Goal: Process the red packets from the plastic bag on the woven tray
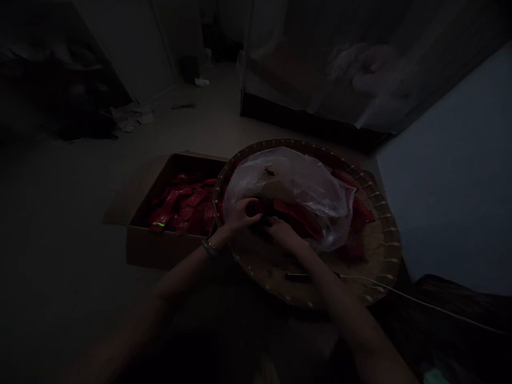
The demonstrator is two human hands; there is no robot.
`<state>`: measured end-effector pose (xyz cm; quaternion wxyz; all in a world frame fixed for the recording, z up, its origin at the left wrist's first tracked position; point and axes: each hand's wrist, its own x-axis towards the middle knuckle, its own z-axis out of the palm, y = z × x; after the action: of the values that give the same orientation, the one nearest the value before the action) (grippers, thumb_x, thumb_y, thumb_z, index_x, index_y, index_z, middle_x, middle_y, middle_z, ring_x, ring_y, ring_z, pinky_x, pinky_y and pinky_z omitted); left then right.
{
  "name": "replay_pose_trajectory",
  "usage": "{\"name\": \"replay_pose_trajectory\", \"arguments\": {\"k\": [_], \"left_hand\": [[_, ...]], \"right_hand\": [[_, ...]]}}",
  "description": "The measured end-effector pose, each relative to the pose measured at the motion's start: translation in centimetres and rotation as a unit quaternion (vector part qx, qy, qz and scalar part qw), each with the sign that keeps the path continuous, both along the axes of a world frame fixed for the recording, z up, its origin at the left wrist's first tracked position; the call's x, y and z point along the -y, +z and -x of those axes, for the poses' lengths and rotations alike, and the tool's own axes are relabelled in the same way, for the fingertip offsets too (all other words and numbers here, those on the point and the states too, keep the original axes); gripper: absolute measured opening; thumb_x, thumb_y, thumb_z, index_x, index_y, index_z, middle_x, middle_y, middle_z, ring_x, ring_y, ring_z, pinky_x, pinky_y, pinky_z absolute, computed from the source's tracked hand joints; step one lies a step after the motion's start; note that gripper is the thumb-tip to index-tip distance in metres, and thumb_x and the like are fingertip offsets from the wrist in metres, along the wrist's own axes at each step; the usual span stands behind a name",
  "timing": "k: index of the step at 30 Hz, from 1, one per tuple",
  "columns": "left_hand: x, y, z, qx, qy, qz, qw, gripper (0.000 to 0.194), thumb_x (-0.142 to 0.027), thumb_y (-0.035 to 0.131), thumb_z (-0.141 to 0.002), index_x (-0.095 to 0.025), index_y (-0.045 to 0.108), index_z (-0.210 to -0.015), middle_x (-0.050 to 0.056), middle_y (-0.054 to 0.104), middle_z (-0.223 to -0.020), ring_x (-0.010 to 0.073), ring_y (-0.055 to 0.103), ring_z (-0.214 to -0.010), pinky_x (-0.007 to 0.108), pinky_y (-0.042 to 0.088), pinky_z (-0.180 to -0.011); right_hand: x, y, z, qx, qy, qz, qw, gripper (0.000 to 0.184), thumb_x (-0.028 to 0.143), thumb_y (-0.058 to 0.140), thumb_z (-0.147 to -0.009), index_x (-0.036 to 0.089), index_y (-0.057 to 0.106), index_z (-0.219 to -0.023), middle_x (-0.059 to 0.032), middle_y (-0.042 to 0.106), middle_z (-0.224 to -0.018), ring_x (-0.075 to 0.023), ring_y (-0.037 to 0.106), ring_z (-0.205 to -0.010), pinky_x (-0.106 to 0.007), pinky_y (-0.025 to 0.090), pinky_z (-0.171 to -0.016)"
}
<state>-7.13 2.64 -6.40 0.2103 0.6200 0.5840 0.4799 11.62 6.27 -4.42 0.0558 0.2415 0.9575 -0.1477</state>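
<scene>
Dim light leaves much of the detail dark. My left hand [241, 214], with a bracelet at the wrist, curls its thumb and forefinger round the edge of a small dark red packet [262, 206]. Close beside it, my right hand [280, 230] has its fingers drawn together at the packet's lower side; what they pinch is hidden. Both hands are over a round woven tray [374, 250]. Just beyond them a clear plastic bag [288, 168] lies spread in the tray, with dark bits on it. Flat red packets [298, 217] lie against the bag, right of my fingers.
Left of the tray, an open cardboard box [160, 248] holds many red packets [186, 205]. A thin dark device [298, 277] lies in the tray near my right forearm, and a white cable [432, 304] runs off rightward. A pale wall [452, 176] stands at right.
</scene>
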Motion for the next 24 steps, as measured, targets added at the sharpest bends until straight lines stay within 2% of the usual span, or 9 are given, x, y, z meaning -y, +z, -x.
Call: {"name": "replay_pose_trajectory", "arguments": {"k": [2,5,9,14,17,19,21,22,24], "left_hand": [[0.0,-0.1,0.0,0.011,-0.005,0.000,1.000,0.046,-0.031,0.069,-0.068,-0.014,0.058,-0.109,0.009,0.066,-0.099,0.0187,0.064,-0.088,0.029,0.053,-0.076],[0.0,-0.3,0.0,0.023,-0.021,0.001,1.000,0.047,-0.031,0.069,-0.069,-0.014,0.057,-0.112,0.009,0.066,-0.102,0.0189,0.064,-0.090,0.029,0.053,-0.077],[0.1,-0.3,0.1,0.015,-0.031,0.006,0.999,0.050,-0.032,0.070,-0.068,-0.014,0.056,-0.113,0.010,0.065,-0.105,0.0206,0.063,-0.095,0.031,0.052,-0.081],[0.2,0.0,-0.1,0.008,-0.039,0.010,0.999,0.050,-0.031,0.070,-0.068,-0.015,0.056,-0.113,0.010,0.064,-0.108,0.0218,0.062,-0.097,0.034,0.052,-0.083],[0.3,0.2,-0.2,0.002,-0.040,0.009,0.999,0.049,-0.031,0.070,-0.068,-0.016,0.056,-0.113,0.010,0.064,-0.107,0.0216,0.062,-0.096,0.034,0.052,-0.082],[0.3,0.4,-0.2,-0.005,-0.045,0.007,0.999,0.049,-0.031,0.070,-0.068,-0.016,0.056,-0.113,0.009,0.065,-0.107,0.0215,0.062,-0.097,0.034,0.051,-0.082],[0.3,0.5,-0.2,-0.014,-0.049,0.006,0.999,0.049,-0.032,0.070,-0.068,-0.016,0.056,-0.112,0.009,0.064,-0.108,0.0214,0.062,-0.097,0.034,0.051,-0.082],[0.4,0.6,-0.2,-0.018,-0.051,0.008,0.999,0.049,-0.032,0.070,-0.068,-0.016,0.056,-0.112,0.010,0.064,-0.108,0.0214,0.062,-0.097,0.034,0.051,-0.082],[0.4,0.8,-0.4,-0.027,-0.053,0.012,0.998,0.049,-0.032,0.070,-0.068,-0.015,0.056,-0.112,0.010,0.064,-0.108,0.0215,0.062,-0.096,0.034,0.051,-0.082]], "right_hand": [[-0.1,-0.1,-0.1,-0.021,-0.019,0.014,0.999,0.037,0.012,0.053,-0.080,0.025,0.062,-0.113,-0.0092,0.054,-0.121,-0.0210,0.047,-0.111,-0.033,0.040,-0.092],[-0.4,-0.3,-0.8,-0.094,-0.085,0.047,0.991,0.039,0.010,0.056,-0.073,0.019,0.062,-0.111,-0.0105,0.057,-0.116,-0.0199,0.053,-0.103,-0.032,0.044,-0.088],[-1.1,-0.5,-2.3,-0.232,-0.194,0.105,0.947,0.040,0.013,0.057,-0.070,0.016,0.061,-0.109,-0.0092,0.063,-0.109,-0.0204,0.059,-0.099,-0.035,0.044,-0.090],[-1.6,-0.4,-3.6,-0.316,-0.322,0.238,0.860,0.034,0.029,0.063,-0.068,0.016,0.065,-0.100,-0.0068,0.068,-0.100,-0.0217,0.062,-0.095,-0.039,0.044,-0.090],[-1.5,-0.1,-3.9,-0.346,-0.395,0.356,0.773,0.041,0.036,0.071,-0.061,0.015,0.066,-0.096,-0.0067,0.069,-0.096,-0.0215,0.063,-0.090,-0.039,0.046,-0.087],[-1.3,0.3,-4.1,-0.377,-0.407,0.443,0.704,0.044,0.035,0.073,-0.059,0.017,0.064,-0.098,-0.0065,0.068,-0.099,-0.0198,0.063,-0.090,-0.037,0.047,-0.087],[-0.9,0.7,-4.2,-0.398,-0.401,0.501,0.655,0.049,0.032,0.076,-0.057,0.018,0.062,-0.102,-0.0058,0.067,-0.103,-0.0180,0.064,-0.091,-0.033,0.048,-0.086],[-0.7,0.9,-4.3,-0.405,-0.400,0.512,0.643,0.051,0.029,0.077,-0.055,0.019,0.061,-0.103,-0.0054,0.067,-0.104,-0.0173,0.064,-0.091,-0.032,0.049,-0.085],[-0.4,1.2,-4.3,-0.414,-0.408,0.503,0.639,0.054,0.026,0.079,-0.051,0.018,0.061,-0.102,-0.0043,0.067,-0.101,-0.0160,0.064,-0.088,-0.030,0.050,-0.083]]}}
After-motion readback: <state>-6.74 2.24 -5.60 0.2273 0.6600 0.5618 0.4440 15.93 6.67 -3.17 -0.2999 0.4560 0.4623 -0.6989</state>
